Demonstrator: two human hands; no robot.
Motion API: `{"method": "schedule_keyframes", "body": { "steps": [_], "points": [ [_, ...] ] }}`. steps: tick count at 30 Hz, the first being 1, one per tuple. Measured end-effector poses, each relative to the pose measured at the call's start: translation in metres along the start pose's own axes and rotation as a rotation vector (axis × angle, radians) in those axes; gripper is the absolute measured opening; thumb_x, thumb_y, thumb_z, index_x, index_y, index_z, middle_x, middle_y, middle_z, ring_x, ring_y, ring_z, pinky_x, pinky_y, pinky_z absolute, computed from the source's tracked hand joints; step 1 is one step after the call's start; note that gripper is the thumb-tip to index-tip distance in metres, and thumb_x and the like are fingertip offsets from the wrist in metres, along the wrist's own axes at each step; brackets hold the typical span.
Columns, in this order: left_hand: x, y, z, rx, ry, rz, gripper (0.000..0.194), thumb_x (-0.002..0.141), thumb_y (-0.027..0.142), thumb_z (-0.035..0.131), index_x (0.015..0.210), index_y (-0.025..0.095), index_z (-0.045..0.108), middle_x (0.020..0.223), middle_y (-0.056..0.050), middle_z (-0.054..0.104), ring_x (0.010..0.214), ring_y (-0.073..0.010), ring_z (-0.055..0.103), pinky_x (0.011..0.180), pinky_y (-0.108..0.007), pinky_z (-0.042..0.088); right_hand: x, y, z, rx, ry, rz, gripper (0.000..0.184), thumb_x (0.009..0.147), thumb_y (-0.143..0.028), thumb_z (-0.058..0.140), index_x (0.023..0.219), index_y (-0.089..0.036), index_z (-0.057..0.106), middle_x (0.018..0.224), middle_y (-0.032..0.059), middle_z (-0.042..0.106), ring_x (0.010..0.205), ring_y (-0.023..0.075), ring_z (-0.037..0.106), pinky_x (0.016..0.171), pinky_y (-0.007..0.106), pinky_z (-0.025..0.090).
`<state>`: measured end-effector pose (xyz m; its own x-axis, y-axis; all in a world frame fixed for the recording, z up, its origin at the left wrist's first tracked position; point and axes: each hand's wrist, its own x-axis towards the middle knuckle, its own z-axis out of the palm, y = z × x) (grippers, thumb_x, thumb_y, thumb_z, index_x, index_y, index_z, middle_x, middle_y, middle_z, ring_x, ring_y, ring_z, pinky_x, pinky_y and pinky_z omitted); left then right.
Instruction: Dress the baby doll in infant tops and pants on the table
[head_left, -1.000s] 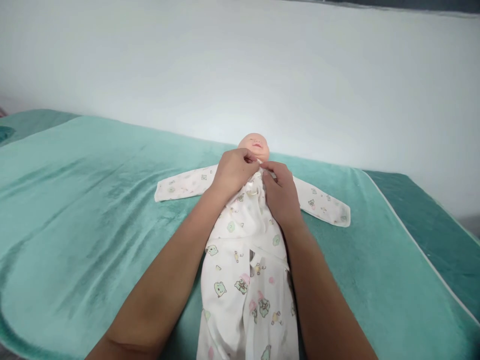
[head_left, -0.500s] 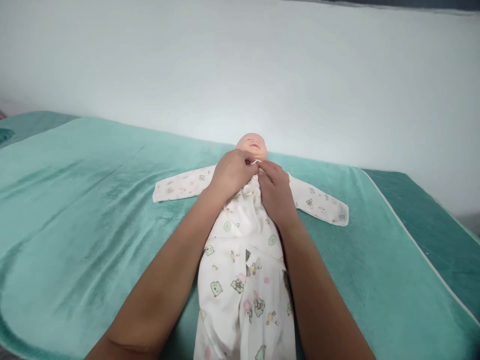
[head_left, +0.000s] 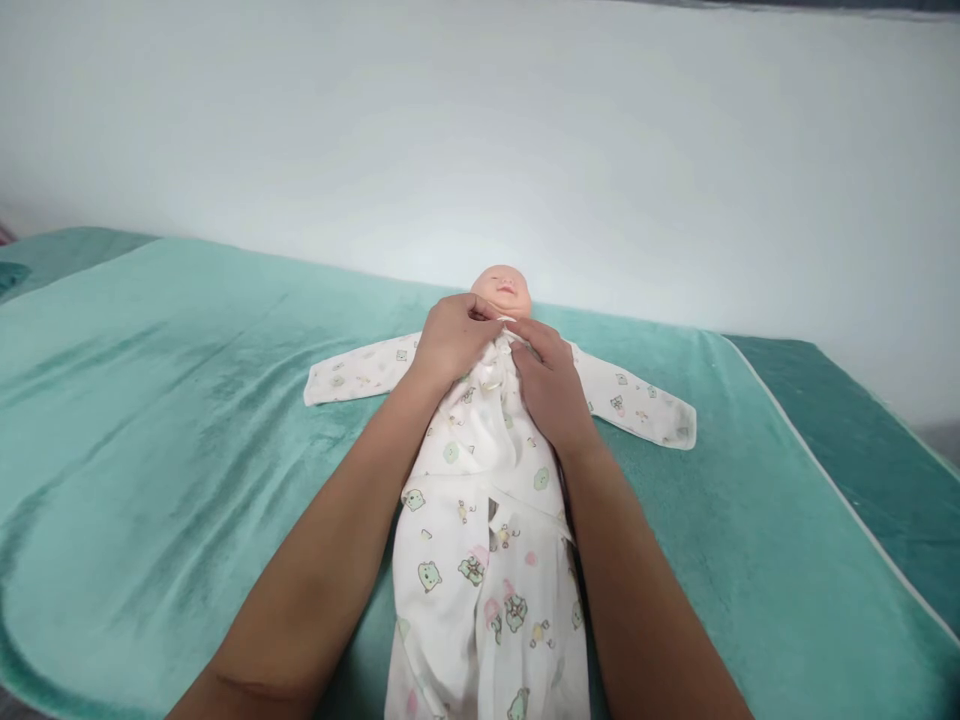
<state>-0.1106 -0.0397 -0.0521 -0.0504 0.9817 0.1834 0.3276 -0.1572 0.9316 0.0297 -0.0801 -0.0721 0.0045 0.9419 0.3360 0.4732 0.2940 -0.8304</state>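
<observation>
At the centre of the frame, your left hand (head_left: 454,335) and right hand (head_left: 551,385) meet at the neckline (head_left: 507,322) of a white cloth garment with green and pink prints (head_left: 487,440), just below the pink head of a doll (head_left: 499,285). The garment runs down to the bottom edge, its two long sleeves spread towards middle left and middle right on a pale teal plush blanket (head_left: 225,400). Your left thumb and forefinger pinch the edge of the neckline; your right fingertips touch the cloth beside them, thumb a little apart from forefinger, and you cannot tell whether they grip it.

The step in hand looks like fine two-handed work at the neckline. The next move, as far as one can judge, calls for light fingertips, the left pinch kept steady, and no hard pull on the gathered cloth between your wrists or up towards the doll's chin
</observation>
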Motion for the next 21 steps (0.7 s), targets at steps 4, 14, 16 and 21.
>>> {"method": "schedule_keyframes", "body": {
  "steps": [4,14,16,21],
  "points": [
    [0.0023,-0.0029,0.0009,-0.034,-0.009,0.001,0.019,0.069,0.014,0.064,0.087,0.018,0.067,0.080,-0.001,0.069,0.067,-0.0137,0.060,0.061,-0.026,0.044,0.0007,0.0004,-0.0001,0.004,0.005,0.033,0.037,0.093,-0.030,0.047,0.121,-0.028,0.071,0.141,0.0041,0.062,0.137,0.0256,0.048,0.121,0.050,0.029],
    [-0.0001,-0.0008,-0.0019,-0.280,-0.113,-0.059,0.016,0.074,0.011,0.065,0.088,0.017,0.065,0.082,-0.001,0.064,0.069,-0.0116,0.057,0.063,-0.024,0.045,-0.0010,-0.0020,-0.0008,0.053,0.015,0.057,0.032,0.091,-0.032,0.050,0.116,-0.028,0.070,0.138,0.0035,0.063,0.136,0.0256,0.048,0.120,0.050,0.029],
    [-0.0005,-0.0005,-0.0037,-0.311,-0.141,-0.062,0.014,0.076,0.011,0.065,0.088,0.017,0.065,0.084,-0.002,0.065,0.071,-0.0115,0.057,0.063,-0.023,0.044,-0.0013,-0.0027,-0.0012,0.066,0.019,0.056,0.031,0.091,-0.031,0.050,0.115,-0.027,0.070,0.137,0.0034,0.064,0.136,0.0253,0.049,0.119,0.049,0.030],
    [-0.0026,0.0013,-0.0063,-0.325,-0.162,-0.054,0.014,0.077,0.011,0.064,0.089,0.016,0.066,0.087,-0.002,0.066,0.074,-0.0114,0.057,0.063,-0.023,0.042,-0.0012,-0.0048,-0.0046,0.143,-0.001,0.109,0.030,0.087,-0.033,0.055,0.113,-0.027,0.070,0.137,0.0025,0.065,0.134,0.0256,0.051,0.116,0.050,0.036]
  ]
}}
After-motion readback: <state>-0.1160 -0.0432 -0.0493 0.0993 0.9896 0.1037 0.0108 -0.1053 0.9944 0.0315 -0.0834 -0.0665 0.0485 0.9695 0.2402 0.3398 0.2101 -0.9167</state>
